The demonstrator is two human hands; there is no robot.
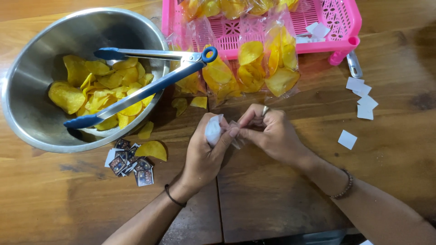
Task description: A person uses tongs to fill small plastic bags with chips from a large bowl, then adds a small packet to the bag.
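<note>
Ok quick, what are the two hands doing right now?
Left hand: closed around a bunch of clear plastic bags.
Right hand: fingers pinched on a clear bag held between both hands.

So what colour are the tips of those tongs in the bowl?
Blue tips on the tongs, resting across the steel bowl; the head view shows it.

I see a worn brown wooden counter (272, 204), planks joined by a seam, evenly lit, filling my view.
</note>
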